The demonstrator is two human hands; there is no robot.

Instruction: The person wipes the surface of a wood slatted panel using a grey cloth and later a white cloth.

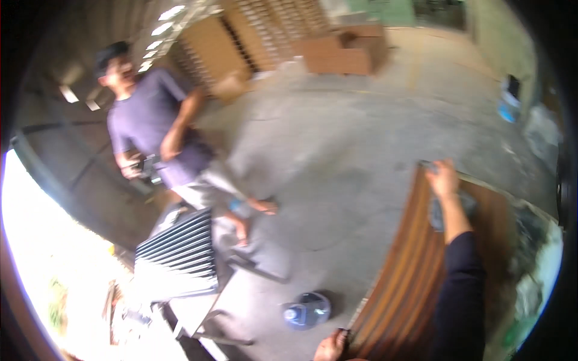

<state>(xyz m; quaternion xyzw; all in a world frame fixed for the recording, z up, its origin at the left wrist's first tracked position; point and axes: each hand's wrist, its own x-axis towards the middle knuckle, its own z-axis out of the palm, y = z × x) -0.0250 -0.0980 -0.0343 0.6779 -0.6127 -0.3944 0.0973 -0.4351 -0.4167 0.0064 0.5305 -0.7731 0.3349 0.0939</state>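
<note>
A long brown striped board [400,265], with wood-like bands along its length, lies at my right side. At its far corner my right hand [444,180] is closed, with a small dark thing at the fingertips; blur hides what it is. My left hand [330,347] is closed by the board's near left corner, at the lower edge of the view. Something small and dark shows at its fingers, too smeared to name. Beside my right wrist a grey cloth-like bundle [438,212] rests on the board, partly behind the arm.
A person in a purple shirt [153,114] stands at the left, holding a dark object. Below, dark slats [180,256] lie on a stand. A clear bluish bottle [307,310] is on the floor. Brown boxes [340,57] stand far back; plastic wrapping [530,295] lies at the right.
</note>
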